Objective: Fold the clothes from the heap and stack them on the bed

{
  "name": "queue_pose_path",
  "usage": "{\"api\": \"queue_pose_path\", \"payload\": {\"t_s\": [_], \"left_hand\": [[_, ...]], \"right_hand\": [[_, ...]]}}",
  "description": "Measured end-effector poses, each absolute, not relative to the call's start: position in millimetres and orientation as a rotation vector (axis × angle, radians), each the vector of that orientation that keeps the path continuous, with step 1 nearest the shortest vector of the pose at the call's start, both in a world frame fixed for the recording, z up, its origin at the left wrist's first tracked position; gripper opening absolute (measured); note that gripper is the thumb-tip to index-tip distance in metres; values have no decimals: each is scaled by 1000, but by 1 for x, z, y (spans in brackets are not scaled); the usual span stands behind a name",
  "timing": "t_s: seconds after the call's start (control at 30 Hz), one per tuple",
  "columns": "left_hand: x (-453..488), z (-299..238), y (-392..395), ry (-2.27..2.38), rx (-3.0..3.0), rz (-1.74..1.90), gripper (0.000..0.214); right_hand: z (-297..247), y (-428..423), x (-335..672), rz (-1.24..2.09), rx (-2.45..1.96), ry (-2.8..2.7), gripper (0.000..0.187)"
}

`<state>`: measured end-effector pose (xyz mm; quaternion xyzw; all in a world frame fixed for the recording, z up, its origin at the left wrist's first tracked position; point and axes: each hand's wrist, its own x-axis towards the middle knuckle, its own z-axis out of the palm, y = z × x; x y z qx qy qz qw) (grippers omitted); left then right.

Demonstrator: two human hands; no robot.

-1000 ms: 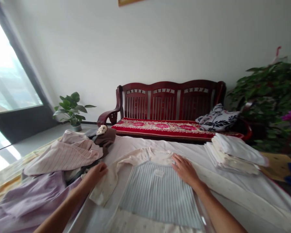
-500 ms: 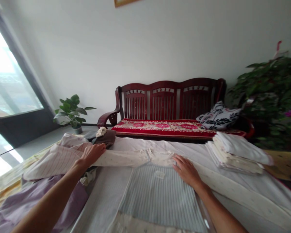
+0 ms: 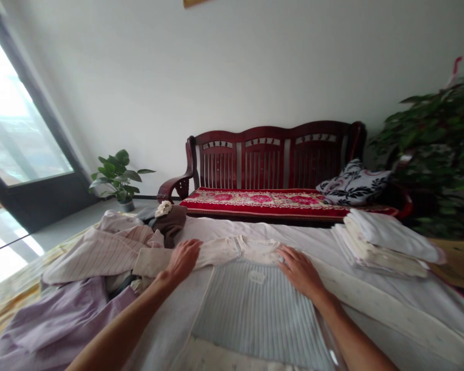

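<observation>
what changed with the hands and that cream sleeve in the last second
The left hand pulled the cream sleeve from its bent-down lie straight out to the left, then slid back inward and now rests flat on it. The right hand stayed pressed flat by the collar. The striped garment and the folded stack did not move.

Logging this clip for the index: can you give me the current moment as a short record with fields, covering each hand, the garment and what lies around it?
left hand: open, palm down on the sleeve
right hand: open, flat on the garment near its collar
garment: cream long-sleeved top, blue-grey ribbed front, spread flat on a white sheet
left of it: unfolded clothes pile
right of it: folded stack
behind: red wooden bench, potted plant
</observation>
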<state>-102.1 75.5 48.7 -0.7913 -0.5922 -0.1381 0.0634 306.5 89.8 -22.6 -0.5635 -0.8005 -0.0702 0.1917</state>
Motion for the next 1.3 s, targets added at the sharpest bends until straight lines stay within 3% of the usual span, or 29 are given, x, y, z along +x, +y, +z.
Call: {"api": "queue_pose_path", "payload": {"t_s": [0.1,0.23,0.37,0.5,0.8,1.07,1.3], "left_hand": [[-71,17,72,-1803,-2546,-461,48],[-74,-6,71,-1855,-2548,-243,55],[-112,-3,71,-2039,-2335,-58,55],[-129,2,75,-2171,-2153,-116,53],[-18,11,117,-1841,-2504,-441,48],[6,-4,139,-1867,-2527,-172,63],[7,3,139,-2003,-2378,-147,56]], "right_hand": [[-24,90,307,-206,-1576,-2242,46],[-26,91,308,-215,-1560,-2235,44],[-27,91,308,-213,-1567,-2236,45],[-26,91,308,-216,-1566,-2240,45],[-25,89,306,-185,-1622,-2237,49],[-24,86,302,-165,-1762,-2239,57],[-17,85,301,-97,-1862,-2237,57]]}}
